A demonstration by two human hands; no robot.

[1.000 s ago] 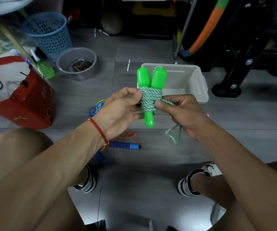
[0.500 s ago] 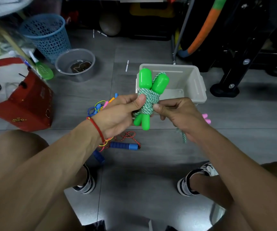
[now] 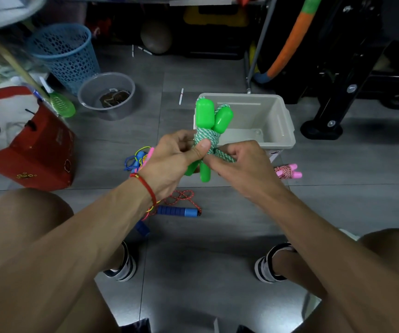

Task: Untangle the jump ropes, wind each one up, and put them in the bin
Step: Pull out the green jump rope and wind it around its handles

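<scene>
The person sits over a grey tiled floor [image 3: 217,224] and holds a green jump rope [image 3: 209,131] up between both hands, in front of the near-left corner of the beige bin [image 3: 287,131]. Its two green handles lie side by side, their rounded tops pointing far and their lower ends sticking out near the hands, with the green-and-white cord wound around their middle. The left hand [image 3: 174,162] grips the bundle from the left, its thumb pressed flat on the wound cord. The right hand [image 3: 239,164] pinches a strand of the same cord on the right side of the bundle, fingers curled around it. The bin stands open on the floor just beyond the hands. A wound pink jump rope [image 3: 287,171] lies on the floor just right of the right hand, near the bin's front wall. To the left of the hands lies a tangle of blue, yellow and pink ropes [image 3: 137,159]; nearer the person a blue-handled jump rope [image 3: 178,211] with a red cord lies on the floor. Farther left stand a red bag [image 3: 37,150], a grey bowl [image 3: 106,97] and a blue mesh basket [image 3: 64,54].
</scene>
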